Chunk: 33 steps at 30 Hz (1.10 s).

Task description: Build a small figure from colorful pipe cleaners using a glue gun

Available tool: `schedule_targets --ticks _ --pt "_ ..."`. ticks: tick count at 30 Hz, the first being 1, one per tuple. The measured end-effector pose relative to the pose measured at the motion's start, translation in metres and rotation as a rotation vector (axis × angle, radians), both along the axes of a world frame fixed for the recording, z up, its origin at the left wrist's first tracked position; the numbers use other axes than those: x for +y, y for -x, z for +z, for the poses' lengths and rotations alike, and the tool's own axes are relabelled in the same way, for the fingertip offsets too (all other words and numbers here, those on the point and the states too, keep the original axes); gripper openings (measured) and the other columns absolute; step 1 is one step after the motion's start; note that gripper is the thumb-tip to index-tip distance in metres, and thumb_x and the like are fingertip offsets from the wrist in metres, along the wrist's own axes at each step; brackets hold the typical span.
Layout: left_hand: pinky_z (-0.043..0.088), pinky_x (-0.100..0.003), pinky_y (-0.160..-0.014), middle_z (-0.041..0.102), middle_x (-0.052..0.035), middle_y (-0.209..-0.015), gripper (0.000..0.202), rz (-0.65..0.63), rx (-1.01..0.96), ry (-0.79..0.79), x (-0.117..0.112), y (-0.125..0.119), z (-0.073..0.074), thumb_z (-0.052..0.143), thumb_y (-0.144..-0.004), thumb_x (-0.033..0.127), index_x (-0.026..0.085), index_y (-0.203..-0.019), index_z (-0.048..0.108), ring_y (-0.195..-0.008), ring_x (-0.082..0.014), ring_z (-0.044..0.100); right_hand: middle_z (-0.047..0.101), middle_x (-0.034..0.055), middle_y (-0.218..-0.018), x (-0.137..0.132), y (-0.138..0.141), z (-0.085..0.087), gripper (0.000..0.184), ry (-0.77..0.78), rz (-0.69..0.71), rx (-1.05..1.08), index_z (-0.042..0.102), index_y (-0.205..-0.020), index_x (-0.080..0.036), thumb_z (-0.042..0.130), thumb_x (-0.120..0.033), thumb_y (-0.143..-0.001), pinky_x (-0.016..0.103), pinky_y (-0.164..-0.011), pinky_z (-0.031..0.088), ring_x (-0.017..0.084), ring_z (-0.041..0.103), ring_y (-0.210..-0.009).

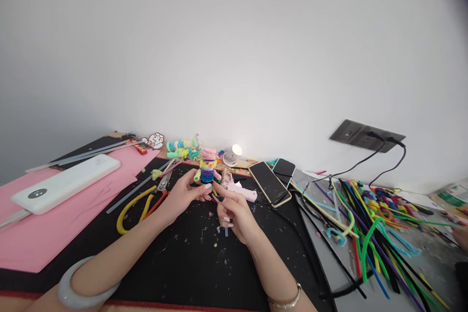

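A small pipe-cleaner figure (207, 162) stands upright between my two hands, with a pink top, a yellow middle and a dark blue lower part. My left hand (188, 191) pinches its lower left side between thumb and fingers. From the right, my right hand (236, 212) closes on the figure's base with the fingertips, its other fingers curled inward. Just behind my right hand lies a pink glue gun (241, 190). Scissors with yellow and red handles (137, 212) rest left of my left hand, partly behind the forearm.
A white power bank (69, 183) lies on pink sheets (32, 248) at left. Two phones (269, 183) are at back right, near a paper cup (233, 156). Loose pipe cleaners (380, 239) spread at right under a wall socket (365, 135). Another person's hand (461, 236) shows at the right edge.
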State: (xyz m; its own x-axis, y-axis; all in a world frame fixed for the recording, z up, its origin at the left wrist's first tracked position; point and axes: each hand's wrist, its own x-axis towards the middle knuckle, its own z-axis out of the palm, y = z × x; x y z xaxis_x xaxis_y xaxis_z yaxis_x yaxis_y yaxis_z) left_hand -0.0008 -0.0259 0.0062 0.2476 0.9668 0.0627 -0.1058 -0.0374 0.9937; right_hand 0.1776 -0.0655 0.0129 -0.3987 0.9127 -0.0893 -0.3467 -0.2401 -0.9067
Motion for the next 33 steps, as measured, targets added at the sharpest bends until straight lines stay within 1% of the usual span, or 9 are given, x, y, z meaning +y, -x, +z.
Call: schedule_targets --ticks 7,10,15,17,19,22,26,30,33 --pt "0.054 -0.028 -0.066 0.063 0.001 -0.082 0.039 0.006 -0.035 0.062 0.001 -0.001 0.001 0.075 -0.076 0.039 0.02 -0.106 0.058 -0.069 -0.016 0.067 0.041 -0.0092 -0.047 0.002 0.0 -0.002 0.063 -0.014 -0.042 -0.008 0.053 -0.139 -0.013 0.062 -0.028 -0.079 0.021 -0.042 0.011 0.006 0.018 -0.043" --pt "0.055 -0.029 -0.067 0.063 0.0014 -0.08 0.04 0.015 -0.057 0.103 0.002 -0.002 0.001 0.076 -0.074 0.038 0.019 -0.105 0.058 -0.069 -0.0156 0.067 0.04 -0.0093 -0.046 0.004 0.001 -0.002 0.058 -0.03 -0.127 0.009 0.059 -0.132 -0.01 0.061 -0.029 -0.078 0.02 -0.041 0.011 0.006 0.018 -0.043" --pt "0.054 -0.027 -0.064 0.061 0.0028 -0.078 0.034 0.045 -0.01 0.091 0.003 -0.001 -0.003 0.074 -0.074 0.042 0.02 -0.096 0.059 -0.067 -0.015 0.066 0.037 -0.0109 -0.044 0.01 0.002 -0.003 0.03 -0.072 -0.368 -0.004 0.066 -0.1 -0.013 0.062 -0.034 -0.078 0.02 -0.04 0.011 0.006 0.016 -0.042" --pt "0.054 -0.027 -0.062 0.06 0.0027 -0.079 0.034 0.063 0.037 0.07 0.004 -0.001 -0.003 0.073 -0.075 0.044 0.02 -0.092 0.059 -0.065 -0.015 0.066 0.036 -0.0117 -0.045 0.013 0.0 -0.005 0.021 -0.084 -0.454 -0.05 0.058 -0.081 -0.017 0.064 -0.038 -0.078 0.019 -0.039 0.012 0.005 0.017 -0.041" --pt "0.053 -0.027 -0.058 0.059 0.0026 -0.078 0.034 0.071 0.093 0.054 0.004 -0.001 -0.002 0.072 -0.074 0.046 0.019 -0.088 0.058 -0.061 -0.0146 0.065 0.037 -0.012 -0.045 0.015 -0.001 -0.007 0.027 -0.109 -0.499 -0.12 0.048 -0.072 -0.021 0.065 -0.041 -0.078 0.018 -0.039 0.014 0.004 0.019 -0.039" --pt "0.051 -0.028 -0.055 0.059 0.002 -0.077 0.035 0.069 0.164 0.053 0.003 -0.002 0.001 0.073 -0.072 0.047 0.018 -0.084 0.058 -0.056 -0.014 0.062 0.042 -0.0111 -0.044 0.017 -0.003 -0.011 0.027 -0.196 -0.518 -0.287 0.043 -0.071 -0.022 0.062 -0.04 -0.079 0.019 -0.041 0.019 0.006 0.027 -0.038" --pt "0.05 -0.028 -0.055 0.061 0.0006 -0.076 0.039 0.069 0.179 0.077 0.002 -0.002 0.003 0.073 -0.07 0.047 0.016 -0.091 0.062 -0.056 -0.0143 0.061 0.045 -0.0093 -0.047 0.018 -0.005 -0.014 0.015 -0.352 -0.571 -0.517 0.046 -0.074 -0.021 0.056 -0.031 -0.08 0.021 -0.047 0.028 0.01 0.039 -0.043" --pt "0.051 -0.029 -0.059 0.065 -0.001 -0.076 0.042 0.074 0.173 0.099 0.002 -0.002 0.004 0.072 -0.07 0.049 0.016 -0.097 0.065 -0.059 -0.0157 0.062 0.043 -0.0104 -0.048 0.018 -0.006 -0.015 0.014 -0.403 -0.579 -0.597 0.053 -0.092 -0.019 0.053 -0.029 -0.081 0.023 -0.052 0.033 0.012 0.043 -0.045" --pt "0.05 -0.029 -0.058 0.069 -0.0029 -0.076 0.044 0.127 0.206 0.112 0.003 -0.001 0.007 0.074 -0.067 0.048 0.015 -0.096 0.067 -0.058 -0.0164 0.062 0.043 -0.0104 -0.048 0.018 -0.007 -0.015 0.015 -0.388 -0.588 -0.604 0.053 -0.092 -0.019 0.053 -0.029 -0.081 0.023 -0.052 0.033 0.012 0.042 -0.045"
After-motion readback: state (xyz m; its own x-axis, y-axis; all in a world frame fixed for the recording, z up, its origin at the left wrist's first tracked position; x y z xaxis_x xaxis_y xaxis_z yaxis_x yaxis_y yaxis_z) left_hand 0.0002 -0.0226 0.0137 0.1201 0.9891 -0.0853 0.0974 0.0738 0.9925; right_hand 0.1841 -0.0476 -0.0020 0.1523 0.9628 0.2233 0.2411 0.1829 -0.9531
